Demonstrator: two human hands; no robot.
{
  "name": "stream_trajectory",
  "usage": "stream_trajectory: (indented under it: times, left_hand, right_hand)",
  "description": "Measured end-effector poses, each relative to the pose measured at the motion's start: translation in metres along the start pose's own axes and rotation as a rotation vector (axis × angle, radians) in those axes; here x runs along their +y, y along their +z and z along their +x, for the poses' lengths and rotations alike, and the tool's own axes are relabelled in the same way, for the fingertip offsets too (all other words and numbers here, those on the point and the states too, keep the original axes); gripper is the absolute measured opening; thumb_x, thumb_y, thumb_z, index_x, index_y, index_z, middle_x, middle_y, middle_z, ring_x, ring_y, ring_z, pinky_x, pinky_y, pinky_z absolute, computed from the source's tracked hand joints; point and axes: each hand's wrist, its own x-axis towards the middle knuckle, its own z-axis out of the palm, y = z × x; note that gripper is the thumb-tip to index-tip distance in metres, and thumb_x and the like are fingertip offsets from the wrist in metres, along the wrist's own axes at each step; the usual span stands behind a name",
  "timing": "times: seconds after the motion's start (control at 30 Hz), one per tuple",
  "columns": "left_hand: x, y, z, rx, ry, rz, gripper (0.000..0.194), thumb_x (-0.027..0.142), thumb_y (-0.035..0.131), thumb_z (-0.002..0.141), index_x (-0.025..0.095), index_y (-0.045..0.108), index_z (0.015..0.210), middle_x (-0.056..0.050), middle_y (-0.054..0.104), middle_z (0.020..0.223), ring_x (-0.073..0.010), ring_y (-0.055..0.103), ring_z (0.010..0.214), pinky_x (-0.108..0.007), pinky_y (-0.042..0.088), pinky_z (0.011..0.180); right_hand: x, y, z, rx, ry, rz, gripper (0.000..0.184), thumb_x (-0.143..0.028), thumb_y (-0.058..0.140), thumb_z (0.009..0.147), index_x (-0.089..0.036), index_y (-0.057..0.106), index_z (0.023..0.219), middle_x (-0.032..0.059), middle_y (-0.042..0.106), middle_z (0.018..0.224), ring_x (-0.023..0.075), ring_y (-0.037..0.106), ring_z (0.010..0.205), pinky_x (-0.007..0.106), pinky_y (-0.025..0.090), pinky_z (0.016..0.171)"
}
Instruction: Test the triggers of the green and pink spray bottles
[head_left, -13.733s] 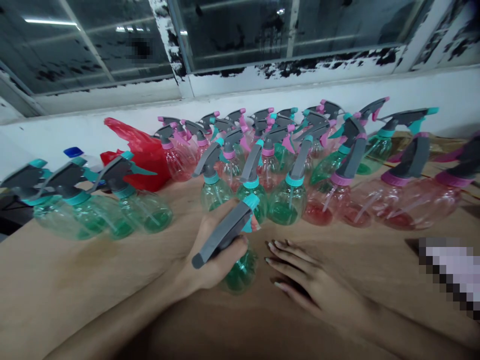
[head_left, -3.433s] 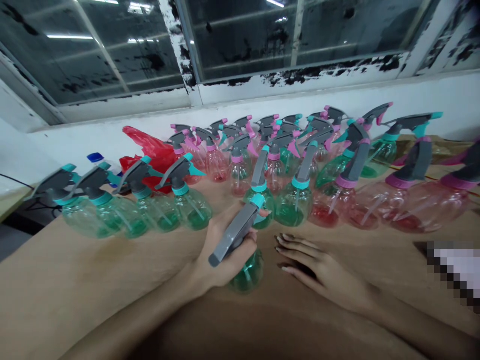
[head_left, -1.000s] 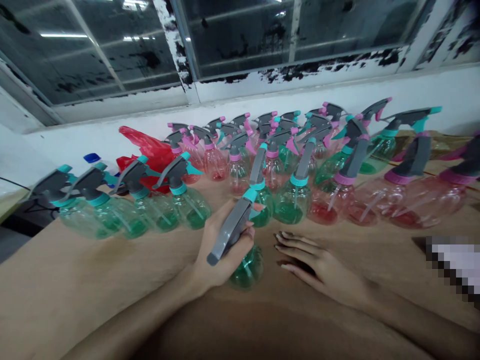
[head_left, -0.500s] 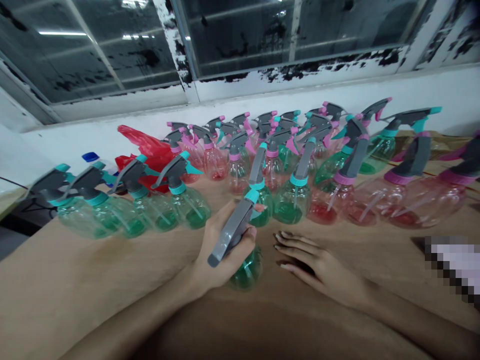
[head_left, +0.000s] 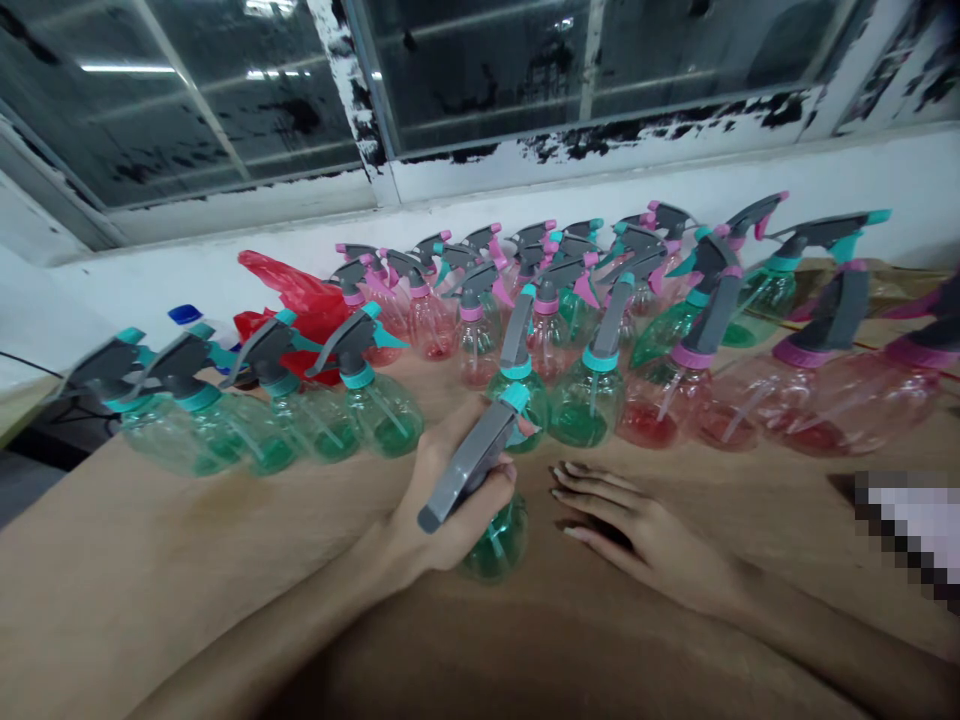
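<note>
My left hand (head_left: 457, 490) is wrapped round the neck of a green spray bottle (head_left: 499, 540) with a grey head and a teal nozzle that points away from me. The bottle stands upright on the wooden table (head_left: 285, 560). One finger reaches toward the teal trigger; the neck itself is hidden by the hand. My right hand (head_left: 630, 520) rests palm down on the table to the right of that bottle, fingers stretched out, holding nothing. Just beyond the hands are a green spray bottle with a teal collar (head_left: 585, 410) and a pink spray bottle (head_left: 664, 405).
Several green spray bottles (head_left: 390, 420) line the left side. More pink and green bottles crowd toward the wall, near a red plastic bag (head_left: 300, 300) and a blue-capped container (head_left: 187, 318). A blurred-out pale object (head_left: 915, 520) lies at the right. Windows (head_left: 600, 70) rise behind.
Almost nothing differs; the whole view has shifted very slightly. My left hand keeps its grip on the spray bottle, and my right hand stays flat on the table.
</note>
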Motion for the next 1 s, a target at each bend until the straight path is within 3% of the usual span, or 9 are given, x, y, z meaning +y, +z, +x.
stream_trajectory:
  times: [0.1, 0.23, 0.4, 0.63, 0.73, 0.87, 1.0]
  left_hand:
    - [-0.003, 0.000, -0.001, -0.015, -0.012, 0.017, 0.019, 0.015, 0.050, 0.071, 0.022, 0.057, 0.087, 0.002, 0.053, 0.069, -0.0151, 0.054, 0.059, -0.030, 0.046, 0.060]
    - [-0.009, 0.001, -0.004, -0.023, -0.053, 0.028, 0.015, 0.016, 0.048, 0.073, 0.023, 0.054, 0.085, 0.005, 0.048, 0.061, -0.0126, 0.046, 0.050, -0.026, 0.039, 0.050]
    - [-0.009, -0.002, -0.004, -0.024, 0.000, 0.049, 0.015, 0.014, 0.049, 0.070, 0.023, 0.054, 0.082, 0.003, 0.053, 0.069, -0.0136, 0.050, 0.059, -0.027, 0.041, 0.055]
    - [-0.005, 0.001, -0.005, 0.060, -0.069, 0.107, 0.027, 0.020, 0.048, 0.077, 0.024, 0.059, 0.101, 0.000, 0.055, 0.072, -0.0147, 0.053, 0.060, -0.030, 0.051, 0.064]
    - [-0.002, 0.005, -0.008, 0.101, -0.115, 0.149, 0.027, 0.026, 0.052, 0.078, 0.023, 0.060, 0.104, -0.003, 0.062, 0.077, -0.0162, 0.058, 0.062, -0.033, 0.053, 0.066]
    - [0.004, 0.009, -0.012, 0.152, -0.208, 0.024, 0.030, 0.031, 0.059, 0.079, 0.025, 0.057, 0.108, -0.003, 0.066, 0.082, -0.0183, 0.066, 0.070, -0.029, 0.056, 0.060]
    - [0.005, 0.011, -0.015, 0.125, -0.238, -0.012, 0.040, 0.032, 0.065, 0.075, 0.026, 0.053, 0.113, -0.006, 0.063, 0.108, -0.0211, 0.066, 0.088, -0.028, 0.057, 0.065]
  right_hand:
    - [0.000, -0.001, 0.001, 0.007, -0.009, 0.012, 0.036, -0.031, 0.047, 0.090, -0.023, 0.052, 0.125, 0.0038, 0.051, 0.133, 0.0202, 0.041, 0.126, 0.042, 0.038, 0.104]
    - [-0.002, -0.003, 0.001, 0.022, -0.003, 0.033, 0.036, -0.031, 0.048, 0.089, -0.023, 0.053, 0.124, 0.0031, 0.052, 0.132, 0.0198, 0.041, 0.126, 0.041, 0.038, 0.104]
    - [-0.003, -0.004, 0.002, 0.021, 0.009, 0.035, 0.036, -0.031, 0.049, 0.089, -0.024, 0.053, 0.124, 0.0030, 0.053, 0.131, 0.0194, 0.042, 0.125, 0.041, 0.037, 0.104]
    - [-0.004, -0.005, 0.002, 0.014, -0.001, 0.039, 0.035, -0.031, 0.048, 0.090, -0.023, 0.053, 0.124, 0.0035, 0.053, 0.131, 0.0194, 0.041, 0.127, 0.041, 0.038, 0.104]
    - [-0.004, -0.007, 0.003, 0.009, -0.003, 0.039, 0.035, -0.031, 0.047, 0.090, -0.023, 0.052, 0.124, 0.0041, 0.053, 0.131, 0.0200, 0.041, 0.126, 0.043, 0.038, 0.104]
    - [-0.006, -0.010, 0.004, 0.008, -0.009, 0.034, 0.035, -0.031, 0.047, 0.090, -0.022, 0.053, 0.124, 0.0054, 0.053, 0.131, 0.0203, 0.042, 0.126, 0.042, 0.039, 0.103]
    - [-0.008, -0.011, 0.005, 0.026, -0.008, 0.027, 0.037, -0.030, 0.048, 0.090, -0.019, 0.052, 0.125, 0.0067, 0.054, 0.130, 0.0194, 0.043, 0.125, 0.039, 0.037, 0.104]
